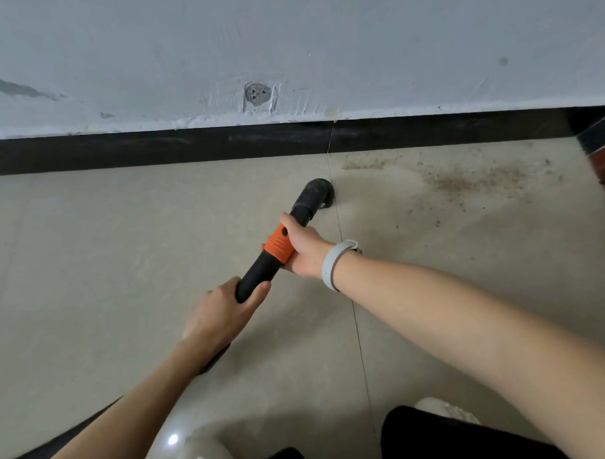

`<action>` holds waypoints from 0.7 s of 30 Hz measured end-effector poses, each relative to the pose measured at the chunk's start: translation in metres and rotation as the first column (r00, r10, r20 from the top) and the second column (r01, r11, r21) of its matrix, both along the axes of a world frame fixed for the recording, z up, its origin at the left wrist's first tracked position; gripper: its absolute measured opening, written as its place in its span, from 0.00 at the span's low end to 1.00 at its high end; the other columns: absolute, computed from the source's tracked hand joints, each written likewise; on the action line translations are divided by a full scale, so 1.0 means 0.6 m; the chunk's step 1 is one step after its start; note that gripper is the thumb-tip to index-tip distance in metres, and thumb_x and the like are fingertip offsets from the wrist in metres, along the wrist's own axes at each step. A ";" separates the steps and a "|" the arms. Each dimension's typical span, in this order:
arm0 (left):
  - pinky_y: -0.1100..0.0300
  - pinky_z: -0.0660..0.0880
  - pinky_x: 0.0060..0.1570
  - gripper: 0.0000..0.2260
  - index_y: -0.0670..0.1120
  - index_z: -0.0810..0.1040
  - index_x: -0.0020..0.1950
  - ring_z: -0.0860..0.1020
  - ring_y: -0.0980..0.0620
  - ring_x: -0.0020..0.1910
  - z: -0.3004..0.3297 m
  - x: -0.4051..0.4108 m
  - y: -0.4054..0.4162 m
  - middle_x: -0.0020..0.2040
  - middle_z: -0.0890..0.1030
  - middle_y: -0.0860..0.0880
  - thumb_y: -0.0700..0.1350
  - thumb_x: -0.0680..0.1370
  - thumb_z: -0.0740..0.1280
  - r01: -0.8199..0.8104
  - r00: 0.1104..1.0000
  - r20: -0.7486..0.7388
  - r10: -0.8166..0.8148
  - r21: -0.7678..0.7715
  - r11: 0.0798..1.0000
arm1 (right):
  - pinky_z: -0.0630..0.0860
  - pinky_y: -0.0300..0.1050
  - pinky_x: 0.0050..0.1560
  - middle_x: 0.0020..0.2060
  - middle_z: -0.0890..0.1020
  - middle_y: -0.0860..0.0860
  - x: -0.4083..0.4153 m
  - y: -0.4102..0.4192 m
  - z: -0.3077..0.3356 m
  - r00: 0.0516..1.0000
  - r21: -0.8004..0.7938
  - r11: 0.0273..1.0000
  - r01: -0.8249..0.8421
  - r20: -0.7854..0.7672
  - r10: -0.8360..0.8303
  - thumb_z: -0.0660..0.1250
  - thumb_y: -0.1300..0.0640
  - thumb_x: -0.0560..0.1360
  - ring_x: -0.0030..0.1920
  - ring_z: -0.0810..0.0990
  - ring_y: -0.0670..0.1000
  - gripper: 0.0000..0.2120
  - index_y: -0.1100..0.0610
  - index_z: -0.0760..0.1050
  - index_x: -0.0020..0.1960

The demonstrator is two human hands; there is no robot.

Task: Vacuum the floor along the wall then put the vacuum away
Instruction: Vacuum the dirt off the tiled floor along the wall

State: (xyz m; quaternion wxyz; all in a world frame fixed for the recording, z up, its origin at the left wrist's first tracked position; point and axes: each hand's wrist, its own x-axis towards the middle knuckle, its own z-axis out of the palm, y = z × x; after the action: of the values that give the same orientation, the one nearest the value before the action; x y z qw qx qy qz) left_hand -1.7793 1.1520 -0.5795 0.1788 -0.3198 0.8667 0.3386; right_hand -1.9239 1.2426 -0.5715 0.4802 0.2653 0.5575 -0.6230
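Beige floor tiles [123, 235] meet a black skirting [154, 148] under a scuffed white wall [356, 38]. At left of the tile joint the floor looks free of grit; by that sign this stretch is judged done. At centre, the left hand [218, 318] grips the rear of the vacuum wand [261, 268], fingers curled round the black tube. Ahead of it the right hand [303, 250] — a grey band [333, 262] on its wrist — wraps the orange collar [277, 247], fingers curled round it. Beyond both hands the nozzle [318, 192] rests on the floor near the skirting, at the joint. To the right lies brown dirt [471, 178] — still to be vacuumed; stowing also remains.
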 end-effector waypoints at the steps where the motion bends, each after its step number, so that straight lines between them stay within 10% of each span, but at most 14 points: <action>1: 0.50 0.78 0.41 0.18 0.49 0.70 0.37 0.80 0.45 0.34 0.000 0.002 -0.004 0.34 0.79 0.46 0.63 0.75 0.60 -0.011 1.000 -0.003 0.011 0.006 1.000 | 0.77 0.54 0.52 0.43 0.76 0.57 0.001 -0.004 -0.001 1.000 -0.001 1.000 0.009 0.001 -0.009 0.61 0.51 0.79 0.39 0.80 0.55 0.14 0.60 0.64 0.56; 13: 0.61 0.74 0.36 0.19 0.49 0.72 0.40 0.78 0.54 0.26 0.054 -0.001 -0.054 0.29 0.78 0.51 0.64 0.75 0.60 0.181 0.977 0.081 -0.198 0.178 0.967 | 0.74 0.55 0.62 0.51 0.79 0.56 0.035 -0.037 -0.008 0.990 0.277 0.954 0.118 -0.113 -0.090 0.53 0.45 0.81 0.55 0.80 0.58 0.20 0.60 0.68 0.61; 21: 0.62 0.72 0.35 0.32 0.44 0.70 0.38 0.74 0.52 0.26 0.054 0.044 -0.075 0.27 0.75 0.50 0.73 0.57 0.66 0.195 0.768 0.345 -0.540 0.676 0.710 | 0.77 0.54 0.44 0.33 0.74 0.57 0.179 0.012 -0.004 0.838 0.109 0.843 0.527 0.096 -0.537 0.60 0.52 0.80 0.32 0.76 0.56 0.14 0.62 0.68 0.44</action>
State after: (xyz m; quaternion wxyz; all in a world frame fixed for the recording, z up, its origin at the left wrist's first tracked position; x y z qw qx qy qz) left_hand -1.7527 1.1068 -0.5470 0.5646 -0.1370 0.6766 0.4523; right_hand -1.8168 1.2497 -0.5737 0.3108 0.4661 0.4553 -0.6920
